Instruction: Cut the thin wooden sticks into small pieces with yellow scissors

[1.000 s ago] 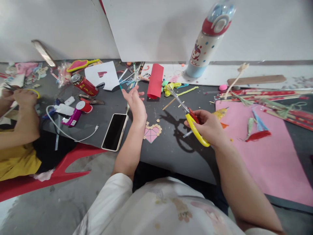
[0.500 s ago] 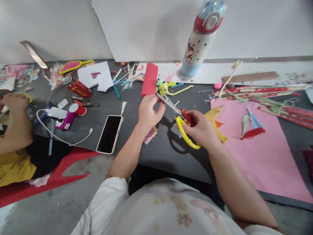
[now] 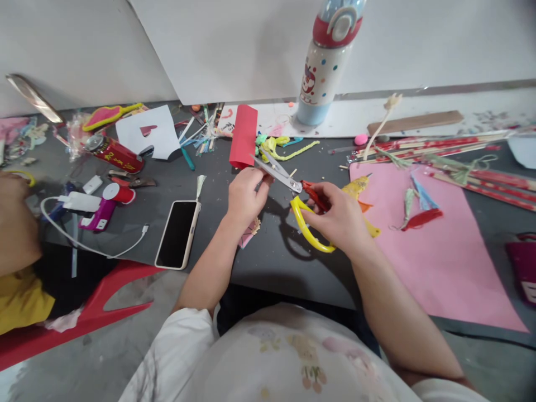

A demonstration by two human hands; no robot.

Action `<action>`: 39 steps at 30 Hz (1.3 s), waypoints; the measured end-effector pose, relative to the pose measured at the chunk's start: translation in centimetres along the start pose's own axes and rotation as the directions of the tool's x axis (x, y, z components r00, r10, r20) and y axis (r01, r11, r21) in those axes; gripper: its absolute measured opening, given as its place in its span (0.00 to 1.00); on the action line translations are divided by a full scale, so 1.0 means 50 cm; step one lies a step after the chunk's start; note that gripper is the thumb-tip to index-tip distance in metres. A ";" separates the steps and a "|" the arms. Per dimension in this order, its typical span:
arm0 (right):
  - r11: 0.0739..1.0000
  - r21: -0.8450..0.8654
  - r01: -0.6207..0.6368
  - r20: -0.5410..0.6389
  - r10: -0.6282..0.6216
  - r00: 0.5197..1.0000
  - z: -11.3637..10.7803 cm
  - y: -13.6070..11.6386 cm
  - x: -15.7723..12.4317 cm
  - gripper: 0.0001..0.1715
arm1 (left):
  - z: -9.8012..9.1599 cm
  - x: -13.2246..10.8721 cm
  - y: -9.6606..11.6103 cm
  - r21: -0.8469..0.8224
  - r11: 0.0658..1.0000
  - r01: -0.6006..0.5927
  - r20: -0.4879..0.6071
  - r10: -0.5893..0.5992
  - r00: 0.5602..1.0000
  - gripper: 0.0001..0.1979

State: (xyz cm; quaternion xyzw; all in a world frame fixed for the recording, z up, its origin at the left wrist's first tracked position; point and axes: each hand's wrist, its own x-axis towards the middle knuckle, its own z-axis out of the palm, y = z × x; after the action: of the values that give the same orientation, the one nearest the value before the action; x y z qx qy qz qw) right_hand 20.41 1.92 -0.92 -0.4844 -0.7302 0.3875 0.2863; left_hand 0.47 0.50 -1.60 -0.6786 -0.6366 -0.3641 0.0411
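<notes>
My left hand [image 3: 247, 195] is closed on the lower end of a folded strip of red paper [image 3: 244, 134], thumb and finger pinched together. Yellow-handled scissors [image 3: 310, 229] are in my right hand [image 3: 341, 218], with fingers in the handle. Their blades are parted and point up and left, the tips by the paper's lower corner next to my left fingers. A dark red piece shows at my right fingers near the scissors' pivot; whether it belongs to the handle I cannot tell. Under my left wrist lies a small pink patterned piece [image 3: 249, 233].
A phone [image 3: 178, 234] lies left, near a red can [image 3: 115, 153], a thread spool [image 3: 119, 192] and a white cable [image 3: 96, 252]. A tall bottle [image 3: 324, 78] stands behind. Pink paper [image 3: 435, 251] with small tassels [image 3: 422, 218] lies right. A co-worker's arm [image 3: 17, 223] is far left.
The view has turned slightly, so things on the table appear further left. The scissor blades look a little wider apart at the red paper. Both hands keep their holds.
</notes>
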 end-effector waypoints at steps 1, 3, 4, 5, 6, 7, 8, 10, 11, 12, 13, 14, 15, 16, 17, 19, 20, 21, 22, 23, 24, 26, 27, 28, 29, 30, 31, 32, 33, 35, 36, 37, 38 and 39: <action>1.000 0.001 0.002 -0.004 -0.002 1.000 -0.002 0.000 -0.001 0.24 | -0.002 0.001 -0.001 0.004 1.000 -0.006 0.006 0.006 1.000 0.09; 1.000 0.001 0.003 -0.006 -0.003 1.000 -0.005 -0.001 -0.001 0.23 | -0.005 0.002 -0.003 0.011 1.000 -0.027 0.000 0.027 1.000 0.11; 1.000 -0.002 0.002 -0.001 -0.002 1.000 -0.006 -0.001 -0.001 0.23 | -0.006 0.003 -0.004 0.011 0.999 -0.039 -0.009 0.039 0.999 0.12; 1.000 -0.005 0.001 0.003 -0.001 1.000 -0.008 -0.001 -0.001 0.23 | -0.007 0.004 -0.004 0.010 0.999 -0.048 -0.018 0.048 0.999 0.13; 1.000 -0.006 0.000 0.008 0.001 1.000 -0.008 -0.001 -0.001 0.23 | -0.008 0.005 -0.005 0.010 0.998 -0.056 -0.027 0.056 0.998 0.13; 1.000 -0.004 -0.002 0.011 0.002 1.000 -0.009 -0.001 0.000 0.23 | -0.009 0.005 -0.005 0.010 0.998 -0.062 -0.033 0.062 0.998 0.14; 1.000 0.003 -0.003 0.014 0.003 1.000 -0.009 -0.001 0.000 0.23 | -0.010 0.006 -0.005 0.009 0.998 -0.065 -0.036 0.066 0.997 0.14; 1.000 0.025 -0.005 0.022 0.004 1.000 -0.007 0.000 0.001 0.25 | -0.011 0.006 -0.004 0.004 0.998 -0.068 -0.046 0.068 0.997 0.14; 0.999 0.040 -0.006 0.026 0.005 1.000 -0.006 0.000 0.001 0.25 | -0.012 0.006 -0.002 -0.002 0.998 -0.065 -0.052 0.065 0.997 0.14; 0.999 0.054 -0.007 0.031 0.006 0.999 -0.005 -0.001 0.001 0.26 | -0.014 0.006 0.000 -0.011 0.998 -0.061 -0.059 0.061 0.996 0.14; 0.998 0.068 -0.009 0.037 0.007 0.999 -0.004 -0.001 0.001 0.26 | -0.016 0.005 0.002 -0.022 0.998 -0.058 -0.065 0.056 0.996 0.14; 0.997 0.080 -0.011 0.043 0.008 0.999 -0.003 -0.001 0.001 0.27 | -0.018 0.005 0.004 -0.033 0.998 -0.055 -0.069 0.053 0.996 0.14; 0.996 0.093 -0.013 0.047 0.008 0.999 -0.003 -0.001 0.001 0.27 | -0.019 0.004 0.007 -0.042 0.998 -0.052 -0.070 0.049 0.996 0.15; 0.994 0.104 -0.014 0.050 0.008 0.999 -0.002 -0.001 0.001 0.27 | -0.021 0.004 0.009 -0.050 0.998 -0.048 -0.070 0.045 0.997 0.15; 0.993 0.115 -0.015 0.054 0.008 0.998 -0.002 0.000 0.001 0.27 | -0.023 0.003 0.011 -0.057 0.997 -0.045 -0.068 0.041 0.997 0.14; 0.991 0.135 -0.017 0.064 0.008 0.998 0.000 0.003 0.001 0.27 | -0.025 0.002 0.013 -0.069 0.997 -0.036 -0.061 0.031 0.998 0.14; 0.990 0.142 -0.019 0.069 0.009 0.998 0.000 0.004 0.001 0.27 | -0.025 0.001 0.014 -0.075 0.997 -0.032 -0.059 0.027 0.998 0.14; 0.989 0.147 -0.021 0.075 0.010 0.997 0.001 0.006 0.001 0.26 | -0.025 0.001 0.014 -0.080 0.996 -0.030 -0.057 0.026 0.998 0.14; 0.988 0.150 -0.025 0.080 0.013 0.997 0.002 0.007 0.001 0.26 | -0.026 0.001 0.014 -0.083 0.996 -0.032 -0.055 0.028 0.998 0.14; 0.988 0.152 -0.028 0.084 0.015 0.996 0.002 0.008 0.001 0.26 | -0.026 0.001 0.014 -0.083 0.996 -0.037 -0.055 0.033 0.998 0.14; 0.988 0.155 -0.030 0.088 0.017 0.996 0.002 0.009 0.002 0.26 | -0.026 0.001 0.014 -0.080 0.996 -0.044 -0.056 0.040 0.998 0.14; 0.987 0.159 -0.033 0.089 0.019 0.996 0.003 0.009 0.002 0.26 | -0.026 0.003 0.012 -0.076 0.996 -0.055 -0.057 0.051 0.997 0.15; 0.986 0.160 -0.034 0.087 0.020 0.996 0.002 0.008 0.002 0.26 | -0.026 0.003 0.012 -0.076 0.995 -0.057 -0.055 0.053 0.997 0.16; 0.986 0.160 -0.034 0.085 0.020 0.996 0.002 0.008 0.002 0.25 | -0.026 0.004 0.011 -0.080 0.995 -0.058 -0.055 0.054 0.997 0.16; 0.987 0.158 -0.033 0.085 0.020 0.996 0.002 0.007 0.002 0.25 | -0.025 0.005 0.010 -0.085 0.995 -0.060 -0.053 0.055 0.997 0.17; 0.987 0.155 -0.032 0.087 0.018 0.996 0.001 0.006 0.002 0.24 | -0.025 0.005 0.010 -0.087 0.994 -0.063 -0.050 0.058 0.997 0.16; 0.988 0.149 -0.030 0.090 0.016 0.996 0.001 0.006 0.002 0.23 | -0.025 0.006 0.009 -0.087 0.994 -0.068 -0.049 0.064 0.997 0.16; 0.989 0.142 -0.028 0.092 0.015 0.996 0.001 0.006 0.002 0.23 | -0.024 0.006 0.008 -0.085 0.994 -0.075 -0.048 0.071 0.996 0.15; 0.991 0.129 -0.027 0.094 0.015 0.995 0.001 0.006 0.002 0.22 | -0.024 0.006 0.007 -0.080 0.993 -0.082 -0.045 0.079 0.996 0.14; 0.996 0.091 -0.028 0.090 0.020 0.996 0.002 0.008 0.001 0.19 | -0.023 0.007 0.005 -0.065 0.994 -0.086 -0.039 0.084 0.996 0.13; 0.997 0.071 -0.030 0.087 0.024 0.996 0.004 0.009 0.000 0.18 | -0.023 0.008 0.004 -0.060 0.995 -0.080 -0.038 0.078 0.996 0.13; 0.998 0.054 -0.033 0.084 0.029 0.996 0.006 0.011 0.000 0.16 | -0.024 0.009 0.004 -0.058 0.996 -0.070 -0.036 0.068 0.997 0.12; 0.998 0.041 -0.036 0.084 0.033 0.996 0.008 0.012 0.000 0.15 | -0.024 0.009 0.003 -0.059 0.997 -0.059 -0.034 0.057 0.998 0.12; 0.999 0.034 -0.039 0.084 0.036 0.996 0.009 0.013 -0.001 0.14 | -0.024 0.010 0.002 -0.062 0.997 -0.048 -0.031 0.046 0.998 0.12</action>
State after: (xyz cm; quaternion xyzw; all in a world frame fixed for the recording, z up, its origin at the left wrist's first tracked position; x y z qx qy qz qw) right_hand 20.37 1.91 -1.73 -0.4760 -0.7253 0.4259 0.2568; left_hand -0.01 0.25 -0.39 -0.6889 -0.6080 -0.3928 0.0379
